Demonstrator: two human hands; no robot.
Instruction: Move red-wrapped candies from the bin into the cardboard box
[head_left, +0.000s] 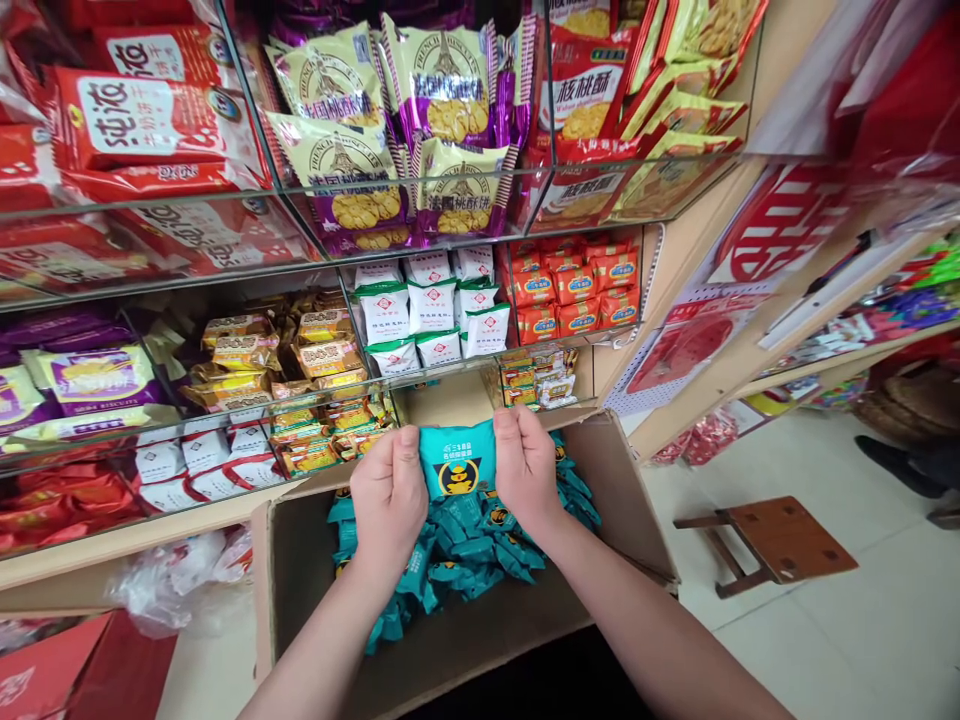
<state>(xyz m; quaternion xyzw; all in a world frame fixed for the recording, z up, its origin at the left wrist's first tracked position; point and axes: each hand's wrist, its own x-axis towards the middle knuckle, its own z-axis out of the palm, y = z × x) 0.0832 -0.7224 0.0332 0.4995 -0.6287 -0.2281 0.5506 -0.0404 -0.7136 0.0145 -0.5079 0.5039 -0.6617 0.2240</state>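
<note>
A teal snack packet (459,462) with a yellow and black emblem is held upright between my two hands. My left hand (390,490) is closed on its left edge, thumb on top. On the right edge, my right hand (527,470) grips it the same way. Below and behind the hands, an open cardboard box (615,490) holds many loose teal packets (469,545) of the same kind. My forearms cross over the box's near part and hide some of it.
Glass-fronted shelves (450,230) of packaged biscuits rise just beyond the box. A small wooden stool (787,540) is on the tiled floor at right, near a person's dark shoe (896,465). At lower left are a red box (90,665) and clear plastic bags (176,580).
</note>
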